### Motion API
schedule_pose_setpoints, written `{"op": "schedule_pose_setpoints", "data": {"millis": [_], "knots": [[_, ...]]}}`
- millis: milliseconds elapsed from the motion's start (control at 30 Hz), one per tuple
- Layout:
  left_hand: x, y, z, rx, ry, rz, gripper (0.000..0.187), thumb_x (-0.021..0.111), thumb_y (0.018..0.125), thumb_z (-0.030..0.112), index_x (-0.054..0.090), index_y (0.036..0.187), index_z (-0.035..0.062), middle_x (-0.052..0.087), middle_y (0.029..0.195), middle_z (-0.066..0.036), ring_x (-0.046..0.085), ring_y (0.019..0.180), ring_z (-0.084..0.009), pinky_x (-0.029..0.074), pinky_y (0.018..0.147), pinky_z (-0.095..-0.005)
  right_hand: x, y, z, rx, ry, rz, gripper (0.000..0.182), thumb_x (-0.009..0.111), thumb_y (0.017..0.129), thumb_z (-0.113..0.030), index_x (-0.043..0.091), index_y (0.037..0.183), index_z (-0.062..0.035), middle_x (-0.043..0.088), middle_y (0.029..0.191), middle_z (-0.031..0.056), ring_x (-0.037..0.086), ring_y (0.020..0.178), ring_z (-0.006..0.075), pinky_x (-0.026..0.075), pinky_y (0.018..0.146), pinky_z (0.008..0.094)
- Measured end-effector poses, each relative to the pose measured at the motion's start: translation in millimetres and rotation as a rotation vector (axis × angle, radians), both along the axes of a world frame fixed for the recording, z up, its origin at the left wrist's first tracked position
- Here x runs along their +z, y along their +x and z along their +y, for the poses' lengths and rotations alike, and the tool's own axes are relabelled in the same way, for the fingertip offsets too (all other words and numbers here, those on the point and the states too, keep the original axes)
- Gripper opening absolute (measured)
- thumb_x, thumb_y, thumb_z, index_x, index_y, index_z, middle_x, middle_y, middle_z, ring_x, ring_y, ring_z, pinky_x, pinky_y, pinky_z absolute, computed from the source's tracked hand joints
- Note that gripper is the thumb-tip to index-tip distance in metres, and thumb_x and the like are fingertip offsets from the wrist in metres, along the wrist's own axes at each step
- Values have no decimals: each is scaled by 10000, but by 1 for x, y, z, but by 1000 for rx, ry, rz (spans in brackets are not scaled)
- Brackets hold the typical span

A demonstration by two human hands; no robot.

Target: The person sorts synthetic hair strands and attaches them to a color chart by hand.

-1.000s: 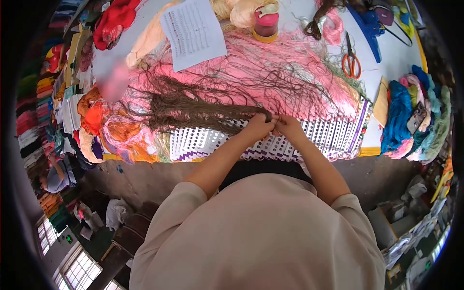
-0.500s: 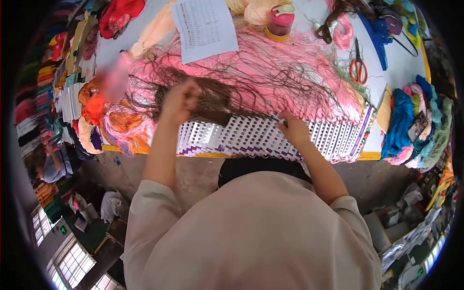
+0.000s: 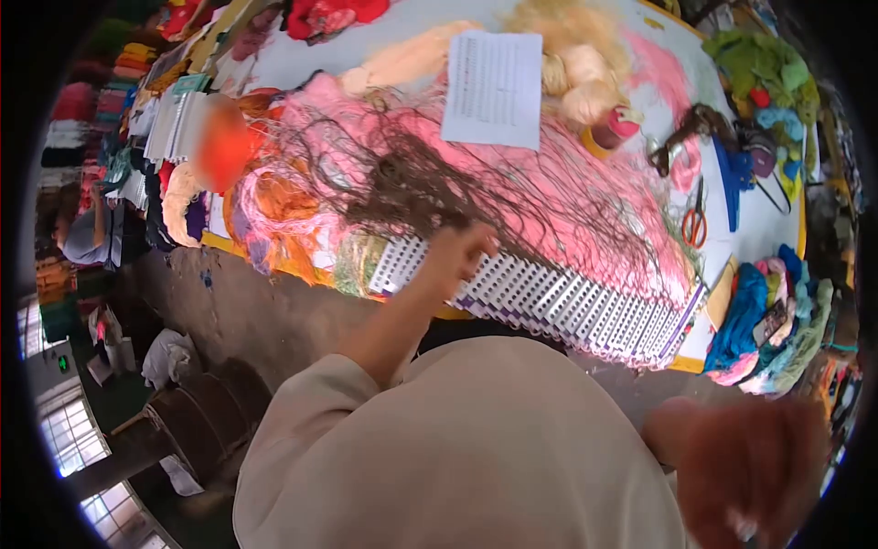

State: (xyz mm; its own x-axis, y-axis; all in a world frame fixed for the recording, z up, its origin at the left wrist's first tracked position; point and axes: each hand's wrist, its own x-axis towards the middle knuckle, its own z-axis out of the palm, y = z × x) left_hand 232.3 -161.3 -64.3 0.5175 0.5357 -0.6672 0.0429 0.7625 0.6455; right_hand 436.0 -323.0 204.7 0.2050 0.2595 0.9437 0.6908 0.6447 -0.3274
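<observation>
My left hand is over the row of white punched cards, its fingers curled closed at the cards' upper edge. What it holds, if anything, I cannot make out. Loose brown thread lies just beyond it, spread in strands over pink thread. My right hand is off the table at the lower right, close to the camera and smeared by motion. Its fingers and anything in them cannot be made out. Purple edging runs along the cards' near side.
A printed sheet lies on the pink thread. Beyond it are cream yarn and a pink cone. Orange-handled scissors lie at the right, near blue yarn. Orange thread is at the left.
My right hand has left the cards and swung down to the lower right. My left hand has moved from the brown thread to the cards. The view has turned and shifted.
</observation>
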Motion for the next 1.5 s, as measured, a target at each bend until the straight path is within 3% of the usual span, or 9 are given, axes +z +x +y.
{"op": "schedule_pose_setpoints", "data": {"millis": [67,533,733,1000,1100,1200,1267,1400,1500], "knots": [[20,9,-26,-69,11,-56,236,608,885,238,633,965,17,634,740,-119,330,415,-58,217,366,-238,41,-31,8,207,183,-43,304,568,897,-151,566,1192,-77,599,1164,0,460,1197,187,271,1046,373],[24,-58,-26,-116,41,-137,234,548,949,251,583,996,25,620,712,-103,307,407,-58,198,370,-233,91,-133,38,560,519,103,156,535,915,-149,597,1034,-70,620,987,-4,563,933,159,400,921,369],[25,-88,-26,-131,36,-95,246,563,926,254,574,1046,39,623,743,-87,320,434,-50,213,385,-230,94,-167,46,110,604,149,261,546,922,-255,555,1137,-108,582,1131,7,517,1046,163,403,891,387],[22,-101,-22,-217,146,-34,256,525,951,278,587,1027,43,633,766,-75,397,505,-67,296,428,-235,89,-179,39,715,476,160,319,557,914,-309,543,1173,-123,564,1165,10,487,1081,182,410,891,417],[31,-94,-8,-296,359,68,351,500,951,365,618,895,39,637,784,-43,472,604,-87,371,523,-248,76,-197,80,907,883,83,395,610,874,-350,524,1190,-129,505,1186,-11,486,1051,196,431,846,414],[64,-87,15,-240,369,-175,418,479,970,361,668,800,30,683,875,-62,492,637,-108,407,581,-256,28,-149,66,803,394,-180,654,707,799,-402,409,1322,-148,399,1278,36,485,1045,216,449,801,432],[79,-75,23,-121,307,-461,430,433,1014,358,674,965,6,665,863,-72,576,708,-135,460,669,-279,9,-137,54,262,-491,-9,72,513,830,23,570,802,-12,551,799,88,539,654,155,459,605,246],[143,-62,23,63,33,-689,418,441,1016,272,518,1238,-73,611,1192,-136,611,1047,-214,491,919,-363,-70,-127,78,327,-817,853,50,565,928,-39,539,969,-50,570,786,3,505,627,51,428,554,192],[144,-54,19,-55,81,-763,482,397,1025,284,443,1340,-78,466,1400,-151,492,1247,-236,416,1035,-404,-94,-123,77,332,-1026,909,128,625,897,-60,603,1023,-50,589,824,-2,495,630,47,445,548,194]]}}
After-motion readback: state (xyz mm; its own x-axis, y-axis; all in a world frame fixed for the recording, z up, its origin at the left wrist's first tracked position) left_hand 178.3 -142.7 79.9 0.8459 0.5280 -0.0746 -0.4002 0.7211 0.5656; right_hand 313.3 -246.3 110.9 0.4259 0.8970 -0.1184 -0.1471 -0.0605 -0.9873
